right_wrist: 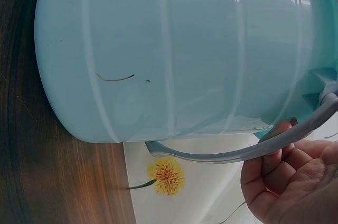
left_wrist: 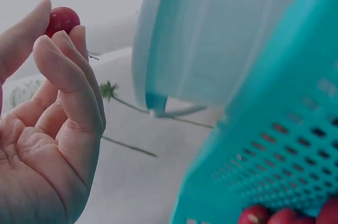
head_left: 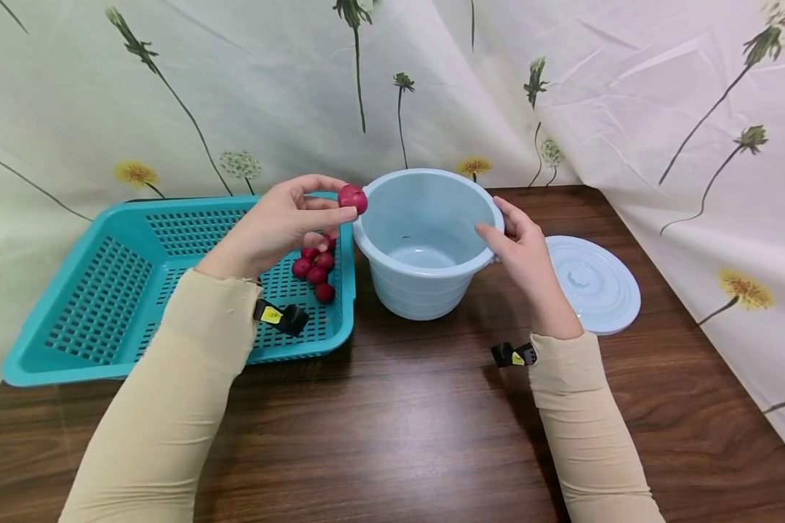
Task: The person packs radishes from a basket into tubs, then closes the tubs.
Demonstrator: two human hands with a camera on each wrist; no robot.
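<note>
My left hand pinches a round red radish between thumb and fingertips, just left of the bucket's rim. In the left wrist view the same radish shows between the fingertips. Below that hand, several more radishes lie in the right end of a teal perforated basket. My right hand holds the right rim of a light blue bucket, thumb over the inner side. From the right wrist view, its fingers curl by the grey bail handle. Inside the bucket I see no radish.
A round pale blue lid lies on the dark wooden table, right of the bucket. Behind everything hangs a white cloth with printed dandelions, which also runs along the table's right edge.
</note>
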